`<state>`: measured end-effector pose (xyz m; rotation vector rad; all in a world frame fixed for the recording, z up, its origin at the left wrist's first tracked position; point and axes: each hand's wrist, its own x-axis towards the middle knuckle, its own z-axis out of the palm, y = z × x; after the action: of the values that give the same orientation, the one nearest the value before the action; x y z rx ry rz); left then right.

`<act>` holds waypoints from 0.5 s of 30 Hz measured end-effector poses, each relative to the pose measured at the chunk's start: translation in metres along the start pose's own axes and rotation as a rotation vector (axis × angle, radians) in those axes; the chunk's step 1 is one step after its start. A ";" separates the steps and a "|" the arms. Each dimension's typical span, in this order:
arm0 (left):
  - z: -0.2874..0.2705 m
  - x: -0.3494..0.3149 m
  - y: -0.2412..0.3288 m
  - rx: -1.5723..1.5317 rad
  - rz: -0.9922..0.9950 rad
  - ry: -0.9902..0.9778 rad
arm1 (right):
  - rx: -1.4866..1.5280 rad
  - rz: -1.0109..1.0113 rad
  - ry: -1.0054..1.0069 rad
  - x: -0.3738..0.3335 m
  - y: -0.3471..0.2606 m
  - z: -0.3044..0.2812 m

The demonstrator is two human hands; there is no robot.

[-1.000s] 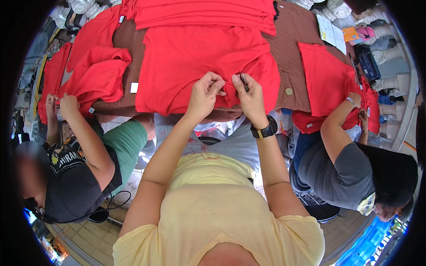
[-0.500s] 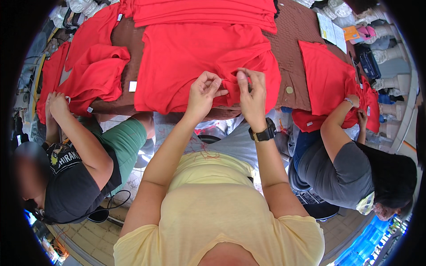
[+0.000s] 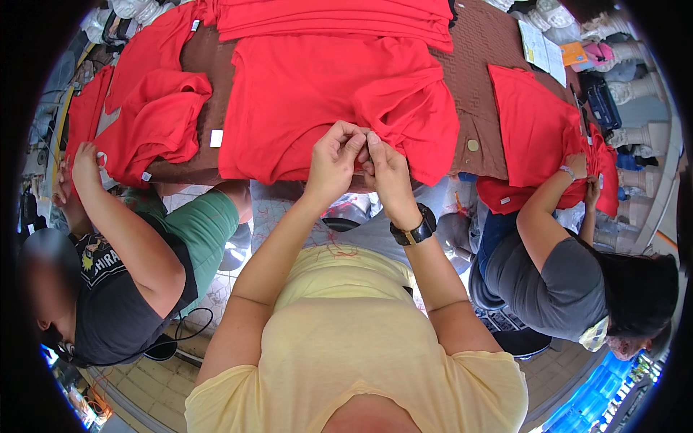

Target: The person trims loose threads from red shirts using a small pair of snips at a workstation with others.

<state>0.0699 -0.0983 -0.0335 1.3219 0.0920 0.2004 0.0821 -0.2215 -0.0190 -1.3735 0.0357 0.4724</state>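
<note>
A red garment (image 3: 296, 86) lies spread in front of me, bunched into folds at its right side. Over its near edge, my left hand (image 3: 334, 162) and my right hand (image 3: 390, 177) meet, thumbs and fingertips pinched together and almost touching. Whatever sits between the fingertips of either hand is too small to make out. A black watch (image 3: 415, 225) is on my right wrist.
A stack of red garments (image 3: 332, 20) lies beyond mine on the brown-covered table (image 3: 473, 94). Co-workers handle red cloth at left (image 3: 155, 130) and right (image 3: 530, 130). A small white tag (image 3: 216, 138), a round disc (image 3: 473, 145) and papers (image 3: 541, 50) lie on the table.
My hands have come together, the right one moving left and towards me off the folds. The left co-worker's hands have shifted slightly.
</note>
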 end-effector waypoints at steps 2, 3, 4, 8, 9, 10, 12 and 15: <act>0.002 -0.001 0.000 0.019 0.030 -0.012 | 0.044 0.018 -0.014 0.001 -0.002 -0.002; 0.002 -0.001 0.000 0.018 0.029 -0.012 | 0.067 0.027 -0.020 0.002 -0.004 -0.002; 0.002 -0.001 0.001 0.017 0.028 -0.012 | 0.062 0.043 -0.018 0.002 -0.005 -0.002; -0.001 0.001 -0.003 0.121 0.067 -0.013 | 0.073 0.063 -0.027 0.005 -0.005 -0.001; -0.003 0.000 -0.001 0.176 0.103 -0.040 | 0.082 0.059 -0.031 0.006 -0.004 -0.002; -0.004 -0.002 0.002 0.230 0.140 -0.066 | 0.077 0.041 -0.043 0.004 -0.006 -0.006; -0.013 -0.007 0.005 0.373 0.180 -0.039 | 0.069 0.005 -0.080 0.000 -0.020 -0.018; -0.032 -0.016 -0.006 0.413 0.006 0.042 | -0.276 -0.423 0.214 0.004 -0.039 -0.025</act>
<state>0.0492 -0.0720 -0.0479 1.7297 0.1718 0.2224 0.1051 -0.2487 0.0111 -1.6464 -0.1479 -0.0283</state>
